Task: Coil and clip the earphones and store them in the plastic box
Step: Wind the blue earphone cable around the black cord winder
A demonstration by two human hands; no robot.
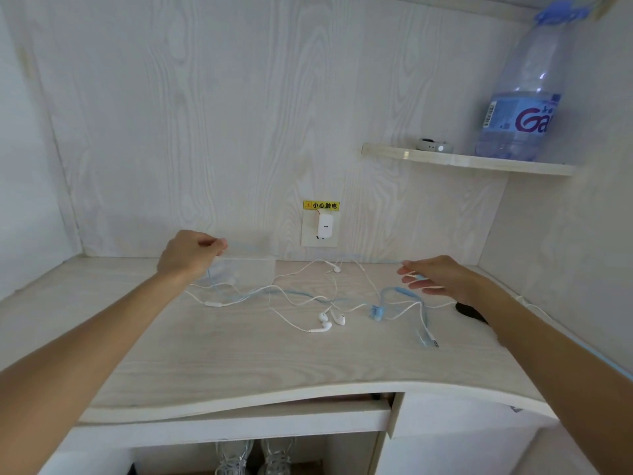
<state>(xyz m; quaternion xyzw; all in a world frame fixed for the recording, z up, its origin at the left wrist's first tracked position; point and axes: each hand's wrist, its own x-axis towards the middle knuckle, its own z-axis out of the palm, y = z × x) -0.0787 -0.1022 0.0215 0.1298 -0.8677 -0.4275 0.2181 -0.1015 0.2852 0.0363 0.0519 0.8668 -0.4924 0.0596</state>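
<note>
We have a single wide-angle view from a head-worn camera, looking forward and down over the pale wood-grain desk [239, 354] toward the matching back wall panel [239, 114]. We sit close: both bare forearms stretch out from the bottom corners, and the desk's front edge curves across the lower frame. With no second view, nothing overlaps.

A dorm room or small bedroom nook — a pale wood-grain desk [239, 354] is built into matching panelled walls. At two o'clock a corner shelf [462, 161] carries a large water bottle [520, 108]; at twelve a charger [324, 226] sits in a wall socket under a yellow warning sticker [321, 205]. Sneakers [255, 457] rest below — lived-in, domestic.
</note>
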